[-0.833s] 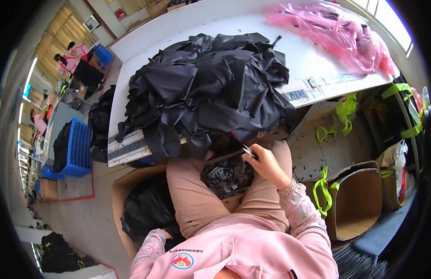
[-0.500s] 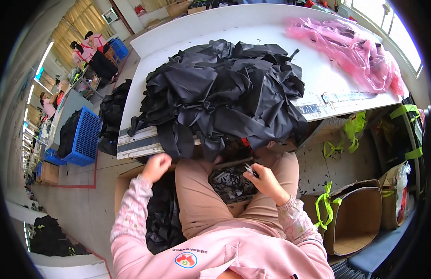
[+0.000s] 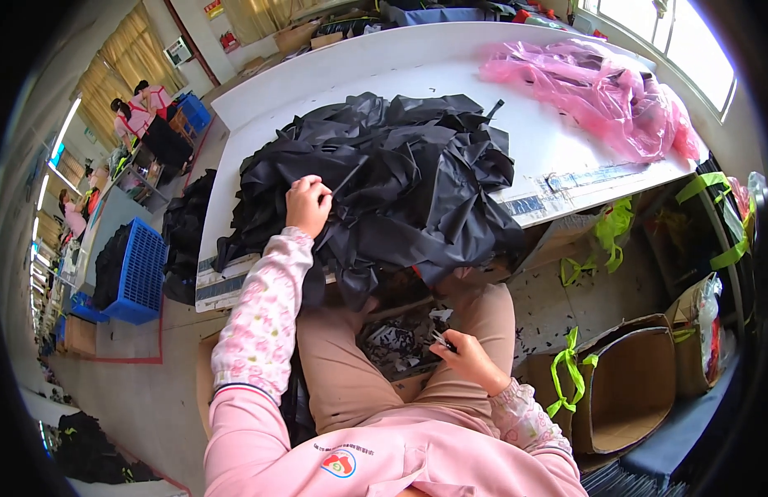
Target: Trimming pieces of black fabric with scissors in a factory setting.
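A heap of black fabric [image 3: 417, 182] is being supported by a white table [image 3: 549, 149], part of it hanging over the near edge above the person's knees. The left hand [image 3: 306, 207] is being rested on the near left part of the heap, its fingers being curled together against the material; whether a fold is being pinched cannot be told. By the right hand [image 3: 472, 362], low over the right thigh, a small metal-tipped tool [image 3: 439, 340] is being gripped between bent fingers, its tip being pointed away from the body and toward the far left. Between the thighs, dark and pale scraps [image 3: 398, 345] are being gathered in a heap. Crumpled pink plastic [image 3: 607, 99] is being held up by the table's far right part, while an open cardboard box [image 3: 630, 373] is being flanked on its left by a bright green ribbon [image 3: 573, 374].
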Action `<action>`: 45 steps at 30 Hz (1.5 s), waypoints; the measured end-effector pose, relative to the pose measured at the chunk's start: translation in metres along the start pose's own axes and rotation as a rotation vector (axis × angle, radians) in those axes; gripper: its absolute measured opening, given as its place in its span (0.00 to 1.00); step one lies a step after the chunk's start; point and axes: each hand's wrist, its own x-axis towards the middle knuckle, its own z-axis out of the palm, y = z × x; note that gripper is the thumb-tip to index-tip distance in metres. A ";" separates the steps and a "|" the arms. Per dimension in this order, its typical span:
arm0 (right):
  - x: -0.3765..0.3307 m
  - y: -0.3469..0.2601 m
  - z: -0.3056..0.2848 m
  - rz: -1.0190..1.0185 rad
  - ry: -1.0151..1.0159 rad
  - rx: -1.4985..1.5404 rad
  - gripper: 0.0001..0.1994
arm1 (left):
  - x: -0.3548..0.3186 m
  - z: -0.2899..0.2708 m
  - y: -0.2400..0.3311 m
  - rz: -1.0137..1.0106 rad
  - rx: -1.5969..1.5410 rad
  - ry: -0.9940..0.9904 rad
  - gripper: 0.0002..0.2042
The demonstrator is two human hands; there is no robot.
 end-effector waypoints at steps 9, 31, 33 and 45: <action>0.027 -0.042 -0.014 -0.440 0.404 0.456 0.14 | -0.023 -0.161 0.150 -0.693 -1.651 -0.109 0.07; -0.011 -0.130 -0.039 -0.140 -0.002 0.770 0.07 | -0.190 -0.064 0.172 -0.651 -1.493 -0.235 0.05; 0.003 -0.141 -0.038 -0.124 0.089 0.900 0.08 | -0.197 -0.059 0.185 -1.067 -1.934 -0.463 0.06; 0.022 -0.026 0.004 0.013 0.178 0.451 0.18 | -0.194 -0.069 0.190 -1.423 -1.974 -0.316 0.04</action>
